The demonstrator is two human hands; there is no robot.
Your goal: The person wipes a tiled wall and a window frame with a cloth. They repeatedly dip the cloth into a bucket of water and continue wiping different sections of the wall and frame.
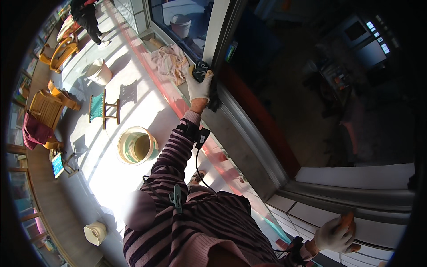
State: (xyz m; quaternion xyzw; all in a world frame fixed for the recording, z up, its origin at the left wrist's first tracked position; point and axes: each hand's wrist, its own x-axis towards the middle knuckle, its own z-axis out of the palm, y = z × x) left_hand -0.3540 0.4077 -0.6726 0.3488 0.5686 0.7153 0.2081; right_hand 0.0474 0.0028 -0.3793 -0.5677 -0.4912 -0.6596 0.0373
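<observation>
My left hand, in a white glove with yellowish fingertips, reaches to the window sill. Its thumb and fingers close around a bunched dark cloth beside the upright window frame. More dark fabric hangs below the wrist side of that hand. A crumpled pale pink cloth lies on the sill just left of it. Far to the lower right, my right hand wears a similar glove with orange on the fingers. It is beside the white tiled wall; whether anything sits inside its curled fingers is not visible.
A bucket of murky water and a white bucket stand on the sunlit floor. Between them is a folding stool. Wooden chairs line the left side, and another person is at the top. A dark room shows through the window opening.
</observation>
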